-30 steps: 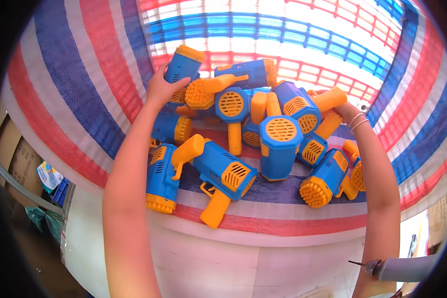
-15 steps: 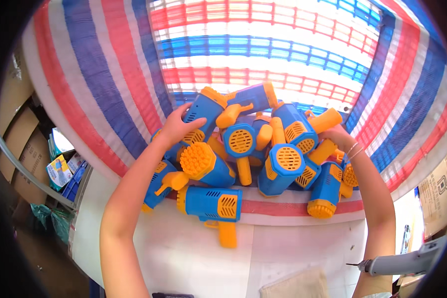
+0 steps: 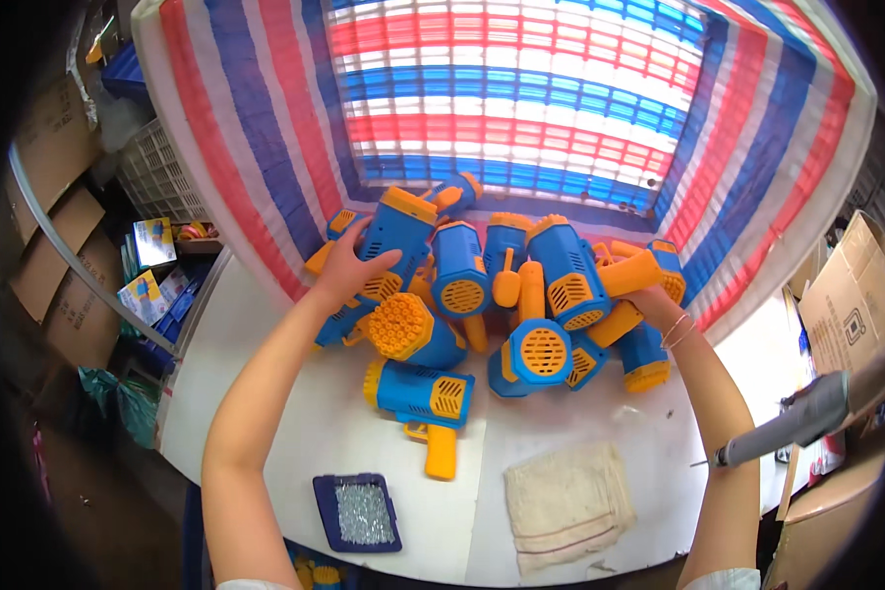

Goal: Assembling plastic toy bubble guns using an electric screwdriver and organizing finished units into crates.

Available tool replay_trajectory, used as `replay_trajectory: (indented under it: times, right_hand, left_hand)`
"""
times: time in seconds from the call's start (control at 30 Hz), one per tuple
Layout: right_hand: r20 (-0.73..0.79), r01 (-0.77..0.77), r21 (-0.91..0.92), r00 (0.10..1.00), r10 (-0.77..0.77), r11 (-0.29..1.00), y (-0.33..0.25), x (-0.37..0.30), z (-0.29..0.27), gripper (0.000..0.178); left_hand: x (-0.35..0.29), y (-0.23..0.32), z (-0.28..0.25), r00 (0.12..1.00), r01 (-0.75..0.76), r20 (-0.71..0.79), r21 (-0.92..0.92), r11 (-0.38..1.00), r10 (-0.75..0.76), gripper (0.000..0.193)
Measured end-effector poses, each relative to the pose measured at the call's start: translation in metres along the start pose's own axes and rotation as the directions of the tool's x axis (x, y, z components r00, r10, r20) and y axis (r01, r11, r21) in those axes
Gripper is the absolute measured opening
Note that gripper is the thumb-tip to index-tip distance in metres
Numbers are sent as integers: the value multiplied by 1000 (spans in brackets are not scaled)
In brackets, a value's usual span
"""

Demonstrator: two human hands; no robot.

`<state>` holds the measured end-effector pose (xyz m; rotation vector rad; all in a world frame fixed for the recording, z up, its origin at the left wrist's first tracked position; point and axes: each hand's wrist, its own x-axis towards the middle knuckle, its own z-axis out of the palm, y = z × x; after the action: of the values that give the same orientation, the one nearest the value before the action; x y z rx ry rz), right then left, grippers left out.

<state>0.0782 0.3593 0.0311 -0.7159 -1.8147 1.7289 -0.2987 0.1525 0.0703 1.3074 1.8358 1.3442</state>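
Observation:
A heap of blue and orange toy bubble guns lies before me at the mouth of a striped woven bag. My left hand grips the side of one upright bubble gun at the heap's left, thumb across its front and fingers toward its back. On the right, my right hand reaches in under an orange handle; its fingers are hidden behind the guns. One bubble gun lies on its side nearest me, handle toward me.
The striped bag stands open behind the heap on a white table. Nearer me are a dark tray of small screws and a folded beige cloth. A grey electric screwdriver hangs at right. Cardboard boxes flank the table.
The bag's striped front edge no longer shows under the guns, which now rest on white tabletop. Several guns have shifted. My view has moved, bringing the screw tray and whole cloth in.

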Motion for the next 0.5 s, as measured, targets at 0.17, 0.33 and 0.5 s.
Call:
replay_trajectory:
  times: [0.17,0.33,0.5]
  right_hand:
    - [151,-8,36,989,3,999,-13,-46,14,52]
    - [-238,250,-201,925,-295,947,-28,-67,-35,33]
    - [-488,-185,-761,794,-361,622,31,-60,-92,62]
  left_hand:
    - [-37,-2,0,981,-116,-130,190,975,142,77]
    - [-115,67,4,694,-306,-445,530,791,567,70]
    - [-209,91,49,946,-204,-298,-250,946,125,75]
